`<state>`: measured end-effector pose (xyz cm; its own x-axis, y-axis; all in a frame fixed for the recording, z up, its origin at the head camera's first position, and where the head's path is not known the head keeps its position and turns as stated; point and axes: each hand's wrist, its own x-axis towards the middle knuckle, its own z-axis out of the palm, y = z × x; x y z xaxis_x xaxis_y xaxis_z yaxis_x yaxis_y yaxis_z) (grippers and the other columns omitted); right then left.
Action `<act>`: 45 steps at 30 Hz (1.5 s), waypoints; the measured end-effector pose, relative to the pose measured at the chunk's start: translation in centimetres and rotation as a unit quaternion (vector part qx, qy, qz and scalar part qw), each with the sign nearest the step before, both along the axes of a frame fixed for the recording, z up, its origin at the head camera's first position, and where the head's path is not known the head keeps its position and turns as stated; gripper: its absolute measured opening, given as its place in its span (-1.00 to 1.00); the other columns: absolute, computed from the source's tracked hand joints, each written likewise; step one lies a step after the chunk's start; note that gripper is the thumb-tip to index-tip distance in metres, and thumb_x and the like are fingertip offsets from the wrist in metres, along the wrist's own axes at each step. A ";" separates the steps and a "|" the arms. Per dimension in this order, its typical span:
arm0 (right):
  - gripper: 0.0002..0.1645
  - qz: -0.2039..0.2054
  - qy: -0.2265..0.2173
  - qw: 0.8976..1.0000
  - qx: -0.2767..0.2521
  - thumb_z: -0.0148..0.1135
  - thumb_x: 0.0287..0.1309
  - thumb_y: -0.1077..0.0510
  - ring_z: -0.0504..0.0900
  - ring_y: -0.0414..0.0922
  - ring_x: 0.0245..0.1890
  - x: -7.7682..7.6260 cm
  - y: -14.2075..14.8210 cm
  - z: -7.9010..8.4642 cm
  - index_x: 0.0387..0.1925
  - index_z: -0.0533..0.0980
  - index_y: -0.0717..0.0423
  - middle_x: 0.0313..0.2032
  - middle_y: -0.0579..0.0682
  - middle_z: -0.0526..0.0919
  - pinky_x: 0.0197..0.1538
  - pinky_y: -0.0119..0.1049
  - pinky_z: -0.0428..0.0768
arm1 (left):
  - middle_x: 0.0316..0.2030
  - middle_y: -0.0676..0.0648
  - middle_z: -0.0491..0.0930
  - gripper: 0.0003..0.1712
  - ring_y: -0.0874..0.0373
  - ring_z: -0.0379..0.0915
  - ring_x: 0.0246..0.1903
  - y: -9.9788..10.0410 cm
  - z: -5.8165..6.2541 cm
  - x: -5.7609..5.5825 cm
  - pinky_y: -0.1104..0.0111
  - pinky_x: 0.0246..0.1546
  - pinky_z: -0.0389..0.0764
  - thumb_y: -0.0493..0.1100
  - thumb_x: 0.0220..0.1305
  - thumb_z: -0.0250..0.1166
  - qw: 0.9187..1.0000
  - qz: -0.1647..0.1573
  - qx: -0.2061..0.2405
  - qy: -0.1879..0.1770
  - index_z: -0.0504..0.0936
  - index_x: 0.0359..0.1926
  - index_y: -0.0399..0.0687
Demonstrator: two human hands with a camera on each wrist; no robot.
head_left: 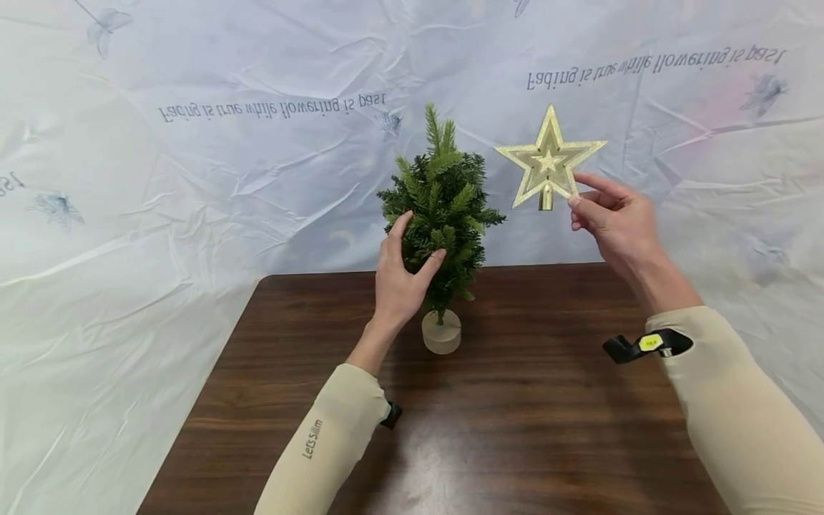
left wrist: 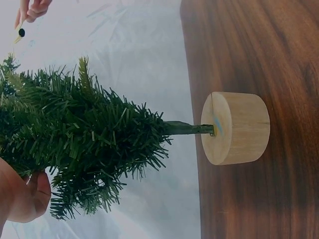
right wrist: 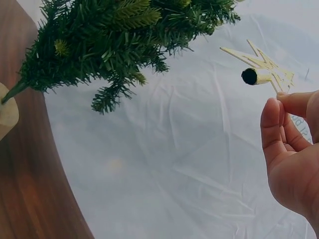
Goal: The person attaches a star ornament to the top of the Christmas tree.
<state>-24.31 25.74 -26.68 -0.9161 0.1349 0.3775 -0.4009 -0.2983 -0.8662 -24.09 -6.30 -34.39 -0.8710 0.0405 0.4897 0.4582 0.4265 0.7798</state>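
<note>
A small artificial Christmas tree stands upright on its round wooden base; the left wrist view shows its bare green stem set into that base. My left hand grips the foliage from the left, thumb toward the front, some fingers hidden among the needles. To the right of the tree, my right hand pinches a gold star tree topper by a lower right point. The star is held upright with its short tube downward. In the right wrist view the tube's dark open end faces the camera.
The dark brown wooden table has its far edge just behind the tree. A pale, wrinkled cloth with printed lettering and flowers hangs behind it. Black straps sit on the beige sleeves.
</note>
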 end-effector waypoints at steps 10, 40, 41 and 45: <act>-0.50 0.004 0.003 1.000 -0.011 0.37 0.16 0.60 0.62 -0.13 -0.59 -0.3 -0.6 1.2 0.11 0.73 0.25 -0.47 0.06 0.75 -0.46 -0.39 0.66 | 0.63 -0.07 0.13 -0.10 -0.20 0.18 0.56 0.0 0.1 0.2 -0.32 0.35 0.36 0.21 0.45 0.33 1.000 -0.005 0.008 -0.004 0.08 0.65 0.50; -0.49 0.032 0.033 0.999 -0.030 0.43 0.11 0.57 0.57 -0.08 -0.57 -1.5 -5.5 7.2 0.12 0.72 0.28 -0.44 0.12 0.74 -0.45 -0.36 0.65 | 0.62 -0.08 0.15 -0.10 -0.22 0.22 0.54 -0.1 0.0 0.3 -0.33 0.34 0.37 0.20 0.44 0.34 1.000 0.002 0.008 -0.006 0.10 0.65 0.50; -0.49 0.030 0.035 0.999 -0.027 0.43 0.12 0.57 0.57 -0.08 -0.57 -1.5 -5.6 7.3 0.13 0.71 0.28 -0.44 0.12 0.74 -0.45 -0.36 0.65 | 0.62 -0.08 0.15 -0.10 -0.22 0.22 0.54 -0.1 0.0 0.3 -0.33 0.34 0.37 0.20 0.44 0.34 1.000 0.002 0.008 -0.006 0.10 0.65 0.51; -0.48 0.034 0.034 0.998 -0.029 0.45 0.12 0.55 0.56 -0.07 -0.56 -1.6 -6.2 8.0 0.14 0.71 0.27 -0.43 0.12 0.73 -0.44 -0.36 0.65 | 0.62 -0.09 0.16 -0.10 -0.22 0.23 0.53 -0.1 0.0 0.3 -0.32 0.34 0.37 0.21 0.44 0.34 1.000 0.001 0.008 -0.008 0.09 0.65 0.52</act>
